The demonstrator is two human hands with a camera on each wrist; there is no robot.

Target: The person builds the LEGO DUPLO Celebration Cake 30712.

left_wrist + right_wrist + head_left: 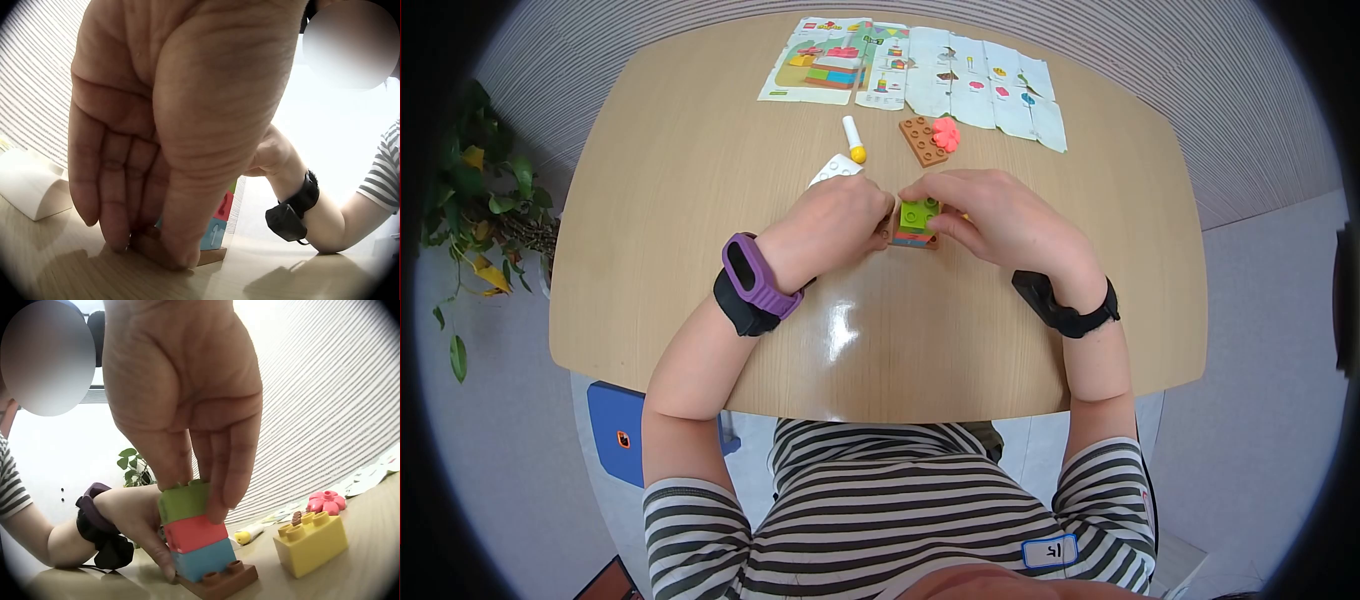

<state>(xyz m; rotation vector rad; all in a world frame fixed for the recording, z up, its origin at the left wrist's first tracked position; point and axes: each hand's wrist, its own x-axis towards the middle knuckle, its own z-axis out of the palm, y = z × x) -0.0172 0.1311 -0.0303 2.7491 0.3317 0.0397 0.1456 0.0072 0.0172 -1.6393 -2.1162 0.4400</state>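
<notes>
A green block [919, 215] tops a stack; below it, in the right wrist view, come a red block [197, 534] and a blue block [204, 559] on a brown plate [226, 582]. My right hand [1003, 215] pinches the green block between thumb and fingers from above. My left hand [832, 222] grips the brown plate's left end at table level, its thumb and fingertips low on either side. In the left wrist view my left hand [169, 125] hides much of the stack, though a blue block face [214, 234] shows.
A yellow block [311, 545] stands beside the stack. Farther back lie a white piece [836, 169], a white tube with a yellow end [852, 136], a brown plate [920, 142] and a pink flower [945, 134]. Printed sheets [985, 88] lie along the table's far edge.
</notes>
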